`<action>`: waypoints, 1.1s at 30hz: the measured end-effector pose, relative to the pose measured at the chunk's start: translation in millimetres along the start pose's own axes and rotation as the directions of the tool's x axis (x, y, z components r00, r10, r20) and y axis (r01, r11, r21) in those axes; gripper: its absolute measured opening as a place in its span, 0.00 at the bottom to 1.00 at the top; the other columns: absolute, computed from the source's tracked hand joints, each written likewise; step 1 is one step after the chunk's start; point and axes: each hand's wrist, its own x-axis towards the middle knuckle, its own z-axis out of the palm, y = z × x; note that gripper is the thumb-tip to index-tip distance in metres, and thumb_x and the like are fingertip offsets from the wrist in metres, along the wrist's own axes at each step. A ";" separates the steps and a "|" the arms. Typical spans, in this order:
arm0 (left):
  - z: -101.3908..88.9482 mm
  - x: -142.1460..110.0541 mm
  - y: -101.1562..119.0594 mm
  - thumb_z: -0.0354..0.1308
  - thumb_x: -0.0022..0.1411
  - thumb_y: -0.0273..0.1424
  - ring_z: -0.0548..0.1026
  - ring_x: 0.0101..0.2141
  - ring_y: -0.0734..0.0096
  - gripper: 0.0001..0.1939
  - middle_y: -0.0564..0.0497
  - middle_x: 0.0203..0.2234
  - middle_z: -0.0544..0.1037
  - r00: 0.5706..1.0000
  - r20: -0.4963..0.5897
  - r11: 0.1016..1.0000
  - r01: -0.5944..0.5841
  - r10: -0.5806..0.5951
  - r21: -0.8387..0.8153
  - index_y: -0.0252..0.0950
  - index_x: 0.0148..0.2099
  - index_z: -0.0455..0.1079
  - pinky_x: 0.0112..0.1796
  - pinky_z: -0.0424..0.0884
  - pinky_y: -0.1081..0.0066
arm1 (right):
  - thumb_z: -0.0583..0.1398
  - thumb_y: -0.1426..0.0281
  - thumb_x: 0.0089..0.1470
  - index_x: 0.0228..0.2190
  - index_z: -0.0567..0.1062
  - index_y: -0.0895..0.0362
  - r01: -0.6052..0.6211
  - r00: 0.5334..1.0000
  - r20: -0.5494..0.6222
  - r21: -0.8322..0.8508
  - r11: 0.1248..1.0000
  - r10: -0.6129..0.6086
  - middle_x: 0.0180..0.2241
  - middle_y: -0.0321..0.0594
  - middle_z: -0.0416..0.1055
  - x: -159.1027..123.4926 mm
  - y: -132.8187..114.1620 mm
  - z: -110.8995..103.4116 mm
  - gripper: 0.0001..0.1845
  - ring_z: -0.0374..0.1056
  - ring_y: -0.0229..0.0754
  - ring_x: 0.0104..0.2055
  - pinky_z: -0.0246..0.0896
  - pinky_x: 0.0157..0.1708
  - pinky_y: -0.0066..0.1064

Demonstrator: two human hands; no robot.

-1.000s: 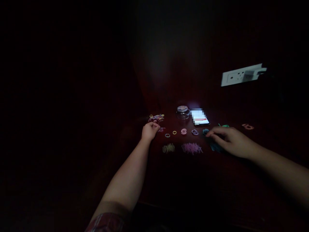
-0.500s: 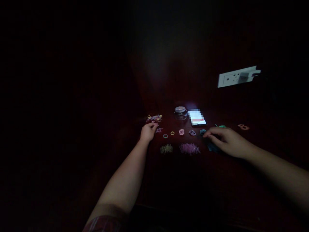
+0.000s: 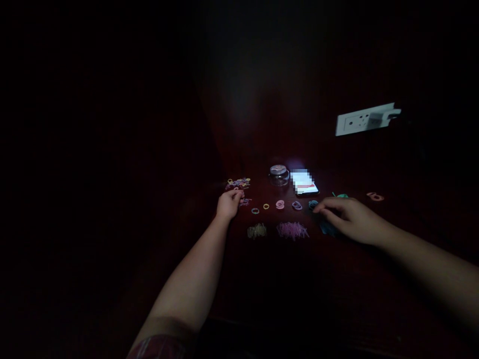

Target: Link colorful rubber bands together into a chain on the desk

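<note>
1. The left hand (image 3: 228, 205) is pinching nearly closed beside a mixed pile of small bands (image 3: 238, 183); whether it is gripping one, I cannot tell.
2. The right hand (image 3: 352, 219) is curving loosely at a teal coil of bands (image 3: 311, 204), any grip impossible to make out.
3. Pink bands (image 3: 280, 204) and purple bands (image 3: 297, 205) are lying between them on the worktop (image 3: 269, 217), near a glowing phone (image 3: 307, 188).

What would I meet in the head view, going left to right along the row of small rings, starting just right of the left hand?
Bluish ring → yellow ring → pink rings → purple rings → blue rings → green item, partly hidden by the right hand → orange rings.
</note>
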 end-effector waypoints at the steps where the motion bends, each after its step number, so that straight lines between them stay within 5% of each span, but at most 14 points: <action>1: 0.5 0.1 0.0 0.55 0.64 0.32 0.80 0.31 0.72 0.12 0.46 0.37 0.82 1.000 -0.003 1.000 0.002 -0.002 -0.012 0.32 0.44 0.76 0.33 0.74 0.75 | 0.54 0.64 0.58 0.36 0.78 0.57 0.002 1.000 0.000 -0.005 1.000 -0.002 0.32 0.43 0.78 0.0 0.1 0.1 0.14 0.72 0.45 0.31 0.67 0.32 0.35; 18: -4.0 -5.4 13.2 0.60 0.60 0.28 0.79 0.42 0.66 0.08 0.46 0.40 0.82 0.989 -0.110 0.994 -0.096 0.101 0.049 0.33 0.41 0.78 0.49 0.71 0.68 | 0.54 0.64 0.59 0.37 0.77 0.56 -0.015 1.000 0.014 -0.011 1.000 0.015 0.33 0.42 0.78 -0.9 0.5 0.7 0.14 0.73 0.45 0.33 0.67 0.34 0.35; 33: 0.9 2.3 -1.0 0.50 0.67 0.28 0.81 0.37 0.71 0.15 0.43 0.42 0.81 0.997 -0.062 0.998 -0.047 0.044 -0.040 0.32 0.51 0.73 0.41 0.76 0.71 | 0.54 0.62 0.58 0.36 0.78 0.56 -0.018 1.000 0.004 0.011 1.000 0.018 0.33 0.43 0.78 -0.9 0.7 0.0 0.15 0.73 0.45 0.31 0.67 0.32 0.36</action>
